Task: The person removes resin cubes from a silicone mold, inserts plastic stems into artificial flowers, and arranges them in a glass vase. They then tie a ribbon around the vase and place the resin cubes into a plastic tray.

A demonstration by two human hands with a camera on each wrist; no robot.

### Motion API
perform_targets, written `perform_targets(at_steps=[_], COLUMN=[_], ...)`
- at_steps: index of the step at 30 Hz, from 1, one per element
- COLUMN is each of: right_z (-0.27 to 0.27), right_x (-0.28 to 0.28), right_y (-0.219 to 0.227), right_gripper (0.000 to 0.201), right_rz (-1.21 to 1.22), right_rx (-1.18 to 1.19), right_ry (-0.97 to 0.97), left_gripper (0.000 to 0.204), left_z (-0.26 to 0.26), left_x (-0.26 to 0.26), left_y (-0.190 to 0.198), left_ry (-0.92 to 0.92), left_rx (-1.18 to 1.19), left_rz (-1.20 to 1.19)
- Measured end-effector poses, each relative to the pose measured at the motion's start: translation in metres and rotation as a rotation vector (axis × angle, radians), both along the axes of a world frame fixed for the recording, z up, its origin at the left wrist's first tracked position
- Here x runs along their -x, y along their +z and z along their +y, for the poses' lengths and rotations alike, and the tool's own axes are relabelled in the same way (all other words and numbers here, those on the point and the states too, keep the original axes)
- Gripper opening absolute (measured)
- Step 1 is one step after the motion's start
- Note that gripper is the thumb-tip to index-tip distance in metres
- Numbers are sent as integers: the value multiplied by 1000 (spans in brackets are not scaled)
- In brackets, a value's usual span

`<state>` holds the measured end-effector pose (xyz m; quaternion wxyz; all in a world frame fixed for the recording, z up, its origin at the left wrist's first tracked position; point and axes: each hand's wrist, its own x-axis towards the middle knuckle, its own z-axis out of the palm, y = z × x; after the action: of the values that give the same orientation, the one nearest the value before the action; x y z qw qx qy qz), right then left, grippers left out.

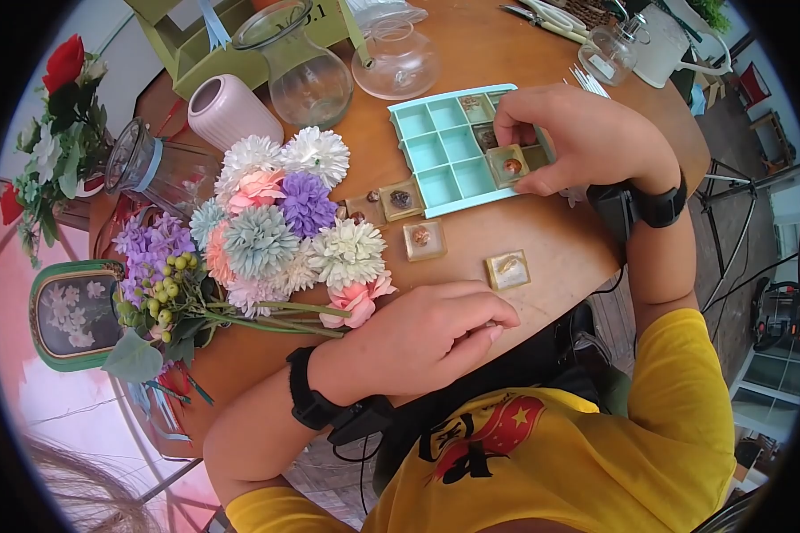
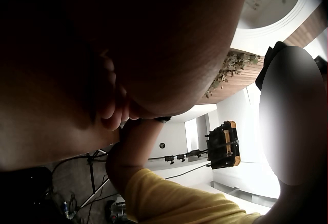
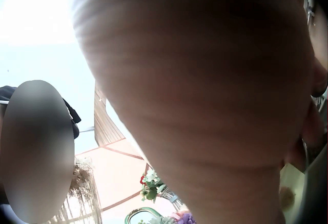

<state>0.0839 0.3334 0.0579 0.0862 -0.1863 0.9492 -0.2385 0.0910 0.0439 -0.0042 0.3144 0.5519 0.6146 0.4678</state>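
Note:
On a round wooden table [image 1: 551, 240] lies a teal grid tray [image 1: 444, 155] with a few filled cells at its far right. My right hand [image 1: 524, 151] is over the tray's right end and pinches a clear resin square [image 1: 509, 165] with an orange-brown piece inside. Several more resin squares lie loose in front of the tray, among them one [image 1: 425, 240] and another [image 1: 507, 269]. My left hand [image 1: 484, 327] rests on the near table edge with fingers loosely curled, holding nothing. In both wrist views skin fills most of the frame.
A bouquet of artificial flowers [image 1: 276, 231] lies left of the tray. Behind it stand a pink vase [image 1: 227, 111], a glass vase [image 1: 307, 75], a glass dome [image 1: 398, 60] and a green box [image 1: 196, 44]. A small glass bottle [image 1: 607, 53] sits far right.

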Motion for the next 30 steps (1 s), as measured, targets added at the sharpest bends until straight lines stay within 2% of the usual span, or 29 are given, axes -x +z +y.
perform_targets(at_steps=[7, 10, 16, 25, 30], right_z=[8, 7, 4, 1, 4], right_x=[4, 3, 6, 6, 7], right_y=[-6, -2, -3, 0, -5], right_gripper=[53, 51, 28, 22, 16], right_rz=[38, 24, 14, -39, -23], right_rx=[38, 30, 78, 68, 170], right_ry=[79, 68, -2, -3, 47], left_gripper=[17, 17, 16, 17, 16], left_z=[0, 0, 0, 0, 0], left_x=[0, 1, 0, 0, 0], left_y=[0, 0, -2, -2, 0], left_ry=[-4, -6, -5, -4, -4], left_rx=[-4, -3, -18, -20, -15], left_rz=[-6, -8, -2, 9, 7])
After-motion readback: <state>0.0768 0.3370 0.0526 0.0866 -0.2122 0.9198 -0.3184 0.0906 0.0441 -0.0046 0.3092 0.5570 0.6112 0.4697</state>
